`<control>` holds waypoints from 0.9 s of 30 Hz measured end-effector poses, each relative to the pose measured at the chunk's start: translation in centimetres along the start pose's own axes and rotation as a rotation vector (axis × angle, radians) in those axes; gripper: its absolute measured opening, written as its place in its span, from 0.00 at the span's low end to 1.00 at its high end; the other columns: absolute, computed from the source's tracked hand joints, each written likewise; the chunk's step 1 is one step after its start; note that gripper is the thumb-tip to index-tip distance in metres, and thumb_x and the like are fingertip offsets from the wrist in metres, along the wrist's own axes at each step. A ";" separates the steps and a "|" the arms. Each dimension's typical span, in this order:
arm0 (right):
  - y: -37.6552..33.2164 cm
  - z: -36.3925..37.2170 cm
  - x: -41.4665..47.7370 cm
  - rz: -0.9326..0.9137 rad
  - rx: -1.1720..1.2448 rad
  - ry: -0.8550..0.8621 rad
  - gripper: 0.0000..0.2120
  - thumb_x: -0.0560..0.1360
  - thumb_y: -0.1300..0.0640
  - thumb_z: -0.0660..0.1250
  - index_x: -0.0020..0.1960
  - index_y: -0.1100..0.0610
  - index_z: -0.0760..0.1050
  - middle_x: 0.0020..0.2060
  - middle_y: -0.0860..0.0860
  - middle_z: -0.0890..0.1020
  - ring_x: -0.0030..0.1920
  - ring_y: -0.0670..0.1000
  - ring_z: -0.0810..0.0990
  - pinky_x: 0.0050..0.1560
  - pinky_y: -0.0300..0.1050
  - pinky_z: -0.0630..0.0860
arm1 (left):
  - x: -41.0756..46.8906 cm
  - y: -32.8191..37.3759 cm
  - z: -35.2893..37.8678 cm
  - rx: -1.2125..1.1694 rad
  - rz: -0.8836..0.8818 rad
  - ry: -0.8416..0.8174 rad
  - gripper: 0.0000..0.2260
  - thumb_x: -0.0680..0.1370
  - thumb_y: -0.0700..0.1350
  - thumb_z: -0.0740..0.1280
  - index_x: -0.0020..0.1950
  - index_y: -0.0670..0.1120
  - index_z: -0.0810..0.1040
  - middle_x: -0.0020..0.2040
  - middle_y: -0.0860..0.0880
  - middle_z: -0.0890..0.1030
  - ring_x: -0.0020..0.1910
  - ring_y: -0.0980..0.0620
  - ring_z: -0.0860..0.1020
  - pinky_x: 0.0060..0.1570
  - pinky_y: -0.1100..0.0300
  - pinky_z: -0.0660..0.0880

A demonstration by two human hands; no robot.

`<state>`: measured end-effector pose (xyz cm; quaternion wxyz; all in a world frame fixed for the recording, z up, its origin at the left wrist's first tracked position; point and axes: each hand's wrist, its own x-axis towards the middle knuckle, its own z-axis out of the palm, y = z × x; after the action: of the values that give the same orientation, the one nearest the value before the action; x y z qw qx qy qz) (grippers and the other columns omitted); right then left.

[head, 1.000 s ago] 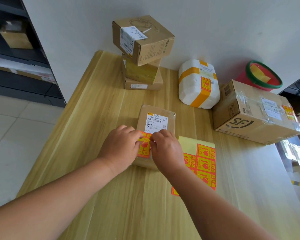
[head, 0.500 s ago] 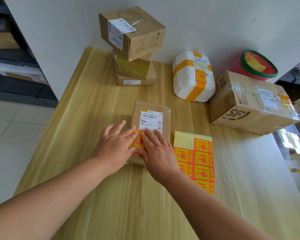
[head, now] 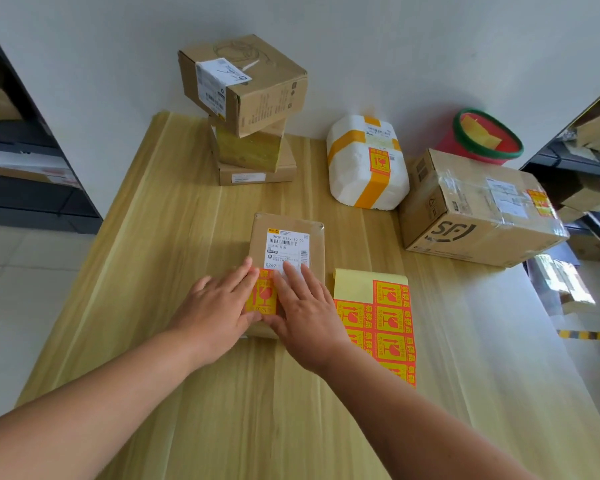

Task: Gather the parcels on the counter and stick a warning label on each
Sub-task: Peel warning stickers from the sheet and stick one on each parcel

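Observation:
A flat brown parcel [head: 291, 226] with a white shipping label lies in the middle of the wooden counter [head: 160, 237]. An orange-and-yellow warning label [head: 263, 295] sits on its near end. My left hand [head: 219, 306] and my right hand [head: 305, 310] lie flat on the parcel, fingers spread, one on each side of the label and touching it. A sheet of warning labels [head: 381, 320] rests just right of the parcel, its top row peeled off.
A stack of three cardboard boxes [head: 250, 109] stands at the back by the wall. A white foam parcel [head: 364, 164] with orange tape and a large SF carton [head: 478, 209] both carry warning labels. A red bin [head: 482, 140] sits behind the carton. Shelving stands at far left.
Both hands went from pinching the label over the parcel to lying flat with fingers spread, pressing it down. The label now lies stuck on the parcel.

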<state>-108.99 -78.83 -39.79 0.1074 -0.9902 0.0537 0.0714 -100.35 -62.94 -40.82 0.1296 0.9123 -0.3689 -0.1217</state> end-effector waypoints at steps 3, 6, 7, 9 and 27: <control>0.5 -0.1 -1.0 0.171 0.126 0.070 0.45 0.71 0.27 0.47 0.77 0.51 0.38 0.76 0.50 0.37 0.75 0.52 0.34 0.73 0.49 0.38 | -0.2 0.0 0.2 -0.203 -0.155 -0.078 0.44 0.73 0.67 0.58 0.77 0.49 0.37 0.78 0.49 0.38 0.76 0.47 0.55 0.70 0.54 0.58; 1.6 -0.2 -1.7 0.336 0.314 0.028 0.54 0.67 0.30 0.64 0.77 0.52 0.36 0.76 0.51 0.38 0.76 0.54 0.42 0.74 0.49 0.47 | 0.1 0.2 0.4 -0.341 -0.255 -0.175 0.50 0.68 0.69 0.64 0.77 0.51 0.37 0.78 0.51 0.55 0.72 0.49 0.64 0.63 0.56 0.67; 2.0 -0.3 -1.7 0.360 0.372 0.002 0.56 0.66 0.33 0.68 0.77 0.52 0.36 0.77 0.51 0.41 0.76 0.54 0.47 0.73 0.49 0.53 | 0.2 0.3 0.4 -0.385 -0.261 -0.181 0.50 0.67 0.68 0.67 0.77 0.52 0.41 0.74 0.53 0.64 0.68 0.51 0.69 0.58 0.58 0.70; 2.6 -0.4 -1.6 0.356 0.450 -0.048 0.57 0.65 0.38 0.73 0.77 0.54 0.37 0.77 0.48 0.48 0.75 0.52 0.55 0.69 0.46 0.61 | 0.6 1.0 0.3 -0.449 -0.240 -0.162 0.45 0.65 0.64 0.72 0.74 0.56 0.51 0.64 0.58 0.75 0.57 0.54 0.76 0.52 0.58 0.73; 14.8 -6.7 3.5 0.346 0.434 0.070 0.50 0.66 0.45 0.75 0.77 0.52 0.47 0.71 0.49 0.66 0.68 0.51 0.67 0.58 0.40 0.66 | 12.2 10.2 -3.4 -0.588 -0.223 -0.043 0.26 0.68 0.50 0.74 0.62 0.59 0.67 0.49 0.59 0.80 0.47 0.55 0.79 0.45 0.57 0.76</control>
<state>-106.48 -95.00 -36.89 0.3013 -0.9220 0.2399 0.0414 -97.26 -78.11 -35.86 0.3659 0.8678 -0.2182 -0.2559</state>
